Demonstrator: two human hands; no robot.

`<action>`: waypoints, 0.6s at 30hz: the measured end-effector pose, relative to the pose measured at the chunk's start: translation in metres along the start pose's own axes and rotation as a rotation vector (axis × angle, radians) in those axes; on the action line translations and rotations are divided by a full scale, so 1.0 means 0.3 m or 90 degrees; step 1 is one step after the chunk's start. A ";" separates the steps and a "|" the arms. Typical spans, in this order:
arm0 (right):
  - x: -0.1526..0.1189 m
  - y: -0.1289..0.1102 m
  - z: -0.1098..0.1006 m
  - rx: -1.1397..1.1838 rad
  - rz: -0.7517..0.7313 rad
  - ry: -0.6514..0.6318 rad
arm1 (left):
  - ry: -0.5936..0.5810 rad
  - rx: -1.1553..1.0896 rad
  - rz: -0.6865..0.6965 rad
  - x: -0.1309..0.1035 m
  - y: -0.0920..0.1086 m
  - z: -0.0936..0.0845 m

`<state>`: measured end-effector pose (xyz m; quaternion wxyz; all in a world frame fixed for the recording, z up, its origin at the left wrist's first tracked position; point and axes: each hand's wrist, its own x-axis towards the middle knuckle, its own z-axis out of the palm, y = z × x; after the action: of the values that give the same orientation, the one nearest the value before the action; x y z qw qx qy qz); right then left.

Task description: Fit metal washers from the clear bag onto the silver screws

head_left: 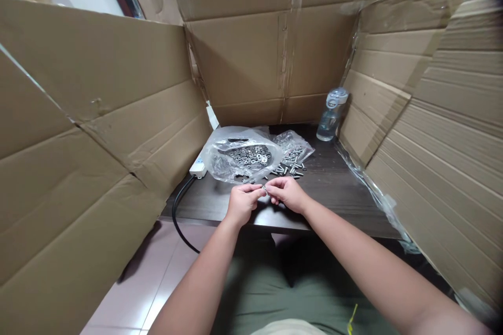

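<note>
My left hand and my right hand meet above the front part of the dark table. Their fingertips are closed in a pinch on a small shiny metal fastener between them. Fingers cover most of it, so whether it is a bolt, a washer or both I cannot tell. Just beyond my hands lies an open clear plastic bag of metal washers. Loose bolts are scattered right behind my right hand, spilling from a second clear bag.
Cardboard walls enclose the table on the left, back and right. A clear water bottle stands at the back right. At the left edge sits a white power strip, its black cable hanging over the front edge.
</note>
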<state>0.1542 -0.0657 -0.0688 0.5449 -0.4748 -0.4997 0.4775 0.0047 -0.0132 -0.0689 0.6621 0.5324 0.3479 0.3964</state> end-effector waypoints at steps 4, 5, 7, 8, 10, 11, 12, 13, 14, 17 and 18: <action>0.006 0.002 0.029 -0.085 0.008 0.036 | 0.001 -0.017 0.002 -0.001 0.004 0.000; 0.007 0.005 0.033 -0.081 0.008 0.053 | 0.006 -0.025 0.001 -0.002 0.006 0.000; 0.006 0.010 0.033 -0.026 0.001 0.067 | 0.015 -0.040 -0.001 -0.005 0.011 0.001; 0.004 0.012 0.030 0.010 -0.009 0.060 | 0.017 -0.045 -0.003 -0.006 0.013 0.001; -0.001 0.012 0.019 0.059 -0.032 0.031 | 0.013 -0.048 -0.006 -0.008 0.016 0.001; -0.003 0.011 0.015 0.063 -0.038 0.019 | 0.010 -0.047 -0.008 -0.009 0.017 0.001; -0.005 0.010 0.012 0.055 -0.040 0.014 | 0.010 -0.042 -0.010 -0.009 0.016 0.002; -0.006 0.010 0.012 0.038 -0.037 0.014 | 0.011 -0.035 -0.010 -0.010 0.015 0.002; -0.007 0.010 0.013 0.013 -0.032 0.015 | 0.012 -0.026 -0.008 -0.010 0.013 0.003; -0.002 0.016 0.027 -0.091 -0.027 0.039 | 0.013 0.013 0.010 -0.011 0.007 0.009; 0.000 0.019 0.032 -0.121 -0.025 0.053 | 0.014 0.026 0.015 -0.011 0.006 0.011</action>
<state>0.1443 -0.0647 -0.0739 0.5269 -0.5339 -0.5288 0.3971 0.0059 -0.0174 -0.0663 0.6422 0.5457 0.3570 0.4030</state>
